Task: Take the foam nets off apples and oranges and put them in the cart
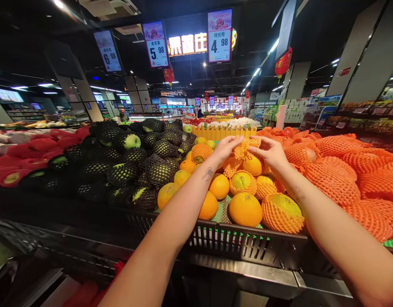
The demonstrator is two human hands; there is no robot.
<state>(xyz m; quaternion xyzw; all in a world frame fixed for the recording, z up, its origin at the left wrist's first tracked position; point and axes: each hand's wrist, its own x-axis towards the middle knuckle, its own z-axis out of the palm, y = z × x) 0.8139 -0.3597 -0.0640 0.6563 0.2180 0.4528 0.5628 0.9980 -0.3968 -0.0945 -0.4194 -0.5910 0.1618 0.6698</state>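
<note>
Both my arms reach out over a pile of oranges (245, 209) in a shop's fruit display. My left hand (226, 148) and my right hand (270, 152) are closed together on one orange foam net sleeve (244, 149), each pinching an end of it above the pile. Some oranges lie bare, others sit in orange foam nets (282, 213). A small tattoo shows on my left forearm.
Green apples in black foam nets (158, 172) lie to the left, red-netted fruit (20, 164) further left, more orange-netted fruit (350, 170) to the right. A black plastic crate rim (244, 243) fronts the display. Price signs (219, 36) hang overhead. A yellow fence display (222, 132) stands behind.
</note>
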